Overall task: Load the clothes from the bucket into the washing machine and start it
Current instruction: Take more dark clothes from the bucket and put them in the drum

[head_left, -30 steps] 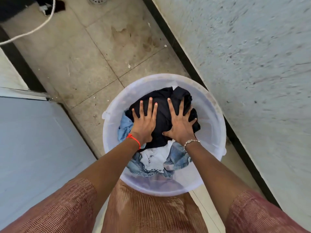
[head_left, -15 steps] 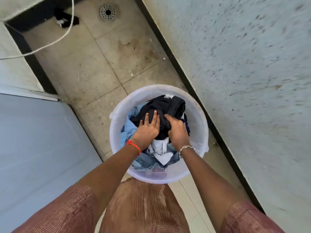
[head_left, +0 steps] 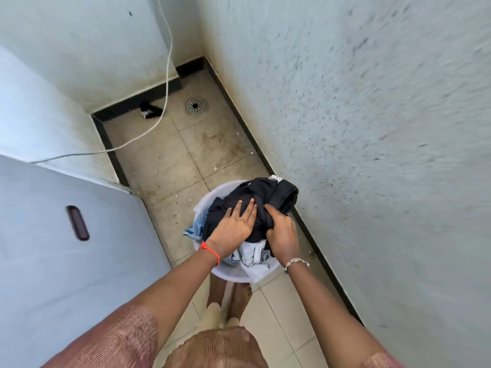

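Note:
A translucent white bucket (head_left: 233, 274) stands on the tiled floor in front of my feet, heaped with clothes. A black garment (head_left: 265, 197) lies on top, bunched and raised above the rim. Under it show light blue denim (head_left: 192, 231) and a white piece (head_left: 251, 254). My left hand (head_left: 233, 227), with a red thread at the wrist, lies flat on the black garment, fingers together. My right hand (head_left: 281, 232), with a silver bracelet, is closed on a fold of the same garment. The washing machine (head_left: 66, 261) is the white box at my left, with a dark recessed handle (head_left: 77, 223).
A speckled wall (head_left: 372, 155) runs close along the right, with a black skirting. A white cable (head_left: 148, 131) hangs from the back wall to behind the machine. A floor drain (head_left: 195, 105) and a small black item (head_left: 150, 111) lie at the far end.
Both hands went from lying flat on the pile to gathering the black garment, the right one closing on it. The garment has risen above the rim. The camera has moved up and back.

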The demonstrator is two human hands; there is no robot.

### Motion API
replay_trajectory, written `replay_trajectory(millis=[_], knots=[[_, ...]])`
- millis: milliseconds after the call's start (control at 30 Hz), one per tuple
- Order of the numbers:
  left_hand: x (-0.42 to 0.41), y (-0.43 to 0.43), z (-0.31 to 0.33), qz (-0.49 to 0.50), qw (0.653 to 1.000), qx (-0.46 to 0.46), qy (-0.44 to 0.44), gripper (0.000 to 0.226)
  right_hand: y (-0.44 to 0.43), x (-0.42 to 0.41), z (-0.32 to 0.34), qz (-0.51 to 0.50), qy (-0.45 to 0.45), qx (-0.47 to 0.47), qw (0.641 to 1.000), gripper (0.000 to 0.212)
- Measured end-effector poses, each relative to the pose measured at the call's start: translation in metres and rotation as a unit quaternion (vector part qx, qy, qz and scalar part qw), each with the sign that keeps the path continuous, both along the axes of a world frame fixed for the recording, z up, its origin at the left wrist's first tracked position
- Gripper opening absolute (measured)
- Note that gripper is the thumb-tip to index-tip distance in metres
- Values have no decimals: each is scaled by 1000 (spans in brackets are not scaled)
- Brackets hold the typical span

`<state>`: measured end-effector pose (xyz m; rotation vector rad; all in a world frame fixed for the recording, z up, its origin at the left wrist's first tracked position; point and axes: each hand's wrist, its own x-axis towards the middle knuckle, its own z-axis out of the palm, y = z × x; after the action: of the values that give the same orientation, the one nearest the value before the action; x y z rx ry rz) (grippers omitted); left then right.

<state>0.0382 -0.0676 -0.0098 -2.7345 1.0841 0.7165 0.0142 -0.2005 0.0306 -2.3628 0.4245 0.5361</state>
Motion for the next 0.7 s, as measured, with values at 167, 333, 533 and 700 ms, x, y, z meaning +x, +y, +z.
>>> replay_trajectory(millis=[167,333,533,700], knots=[[-3,4,79,-26,998,-13,-54,61,2,-11,85,-11,-52,5,999,71],[-16,15,155,-26,997,-16,-77,62,12,-27,159,-6,-89,-8,996,65],[-29,60,233,7,992,-80,-94,69,42,-36,229,47,-127,5,991,66],[-60,116,303,70,970,-156,-171,71,88,-51,284,108,-198,17,974,69]])
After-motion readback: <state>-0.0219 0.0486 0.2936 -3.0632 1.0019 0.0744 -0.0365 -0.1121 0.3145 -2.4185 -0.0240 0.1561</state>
